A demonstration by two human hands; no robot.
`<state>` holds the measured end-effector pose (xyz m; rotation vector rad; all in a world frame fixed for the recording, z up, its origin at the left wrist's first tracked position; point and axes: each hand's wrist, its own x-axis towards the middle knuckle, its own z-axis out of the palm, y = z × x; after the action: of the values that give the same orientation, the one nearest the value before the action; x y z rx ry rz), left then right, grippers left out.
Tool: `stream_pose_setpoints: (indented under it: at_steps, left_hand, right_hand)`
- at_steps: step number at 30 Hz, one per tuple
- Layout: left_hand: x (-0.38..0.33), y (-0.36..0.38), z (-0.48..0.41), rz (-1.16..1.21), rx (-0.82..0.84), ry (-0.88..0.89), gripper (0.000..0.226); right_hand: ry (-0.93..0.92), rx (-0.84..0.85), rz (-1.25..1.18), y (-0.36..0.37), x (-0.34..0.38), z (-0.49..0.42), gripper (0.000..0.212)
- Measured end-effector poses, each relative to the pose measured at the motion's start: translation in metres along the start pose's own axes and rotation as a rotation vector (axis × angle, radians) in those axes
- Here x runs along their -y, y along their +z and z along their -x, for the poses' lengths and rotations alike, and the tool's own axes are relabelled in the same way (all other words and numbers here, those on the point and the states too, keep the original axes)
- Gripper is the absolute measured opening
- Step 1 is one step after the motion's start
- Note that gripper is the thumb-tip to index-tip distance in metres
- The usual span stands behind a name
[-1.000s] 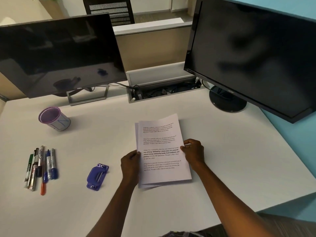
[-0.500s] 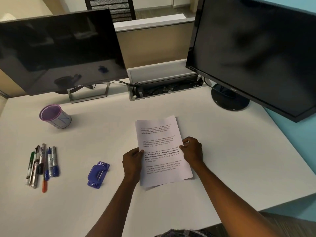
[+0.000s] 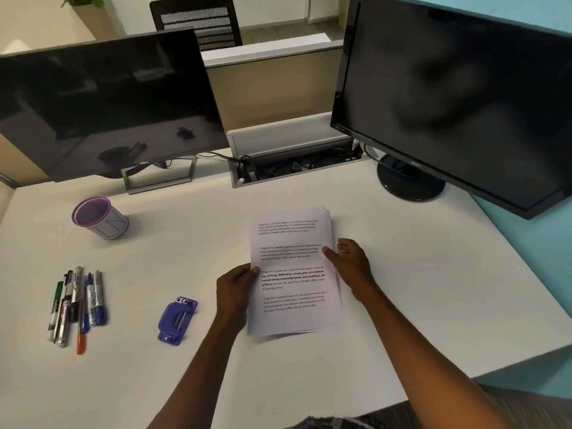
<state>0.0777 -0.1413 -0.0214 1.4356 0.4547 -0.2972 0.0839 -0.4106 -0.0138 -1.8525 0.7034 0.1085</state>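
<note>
1. The stack of printed sheets [image 3: 291, 236] lies on the white bench [image 3: 402, 289], straight in front of the open cable trough [image 3: 294, 168]. The lower pages show only as fanned edges.
2. The left hand [image 3: 236, 289] grips the stack's left edge, thumb on top. Its fingers are hidden underneath.
3. The right hand [image 3: 349, 264] is loose and mostly open. Its thumb touches the right edge, and I can't make out any real pinch.
4. The print is too blurred to read.
5. In front and left of the trough is a purple plastic tool [image 3: 177, 320], of a kind that's hard to tell. Markers [image 3: 77, 305] lie farther left.
</note>
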Motion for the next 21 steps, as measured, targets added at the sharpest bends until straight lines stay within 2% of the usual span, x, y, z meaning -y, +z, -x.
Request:
stream_pose_setpoints:
  at_steps: [3,8,14,18,21]
  left_hand:
    - [-0.009,0.000,0.002,0.032,0.070,0.036,0.011]
    - [-0.019,-0.001,0.002,0.031,0.097,-0.020,0.007]
    - [0.002,0.001,-0.001,-0.169,0.006,-0.144,0.013]
    - [0.004,0.003,0.000,-0.209,0.001,-0.149,0.017]
    - [-0.008,0.003,0.000,-0.145,0.103,-0.144,0.018]
  right_hand:
    - [0.065,0.114,-0.221,-0.010,0.008,-0.005,0.068]
    - [0.099,0.239,-0.445,-0.019,0.008,-0.007,0.050]
    - [0.190,0.195,-0.312,-0.014,-0.009,0.011,0.024]
    - [0.196,0.166,-0.319,-0.017,-0.013,0.017,0.018]
    - [0.158,0.209,-0.371,-0.026,-0.007,0.018,0.023]
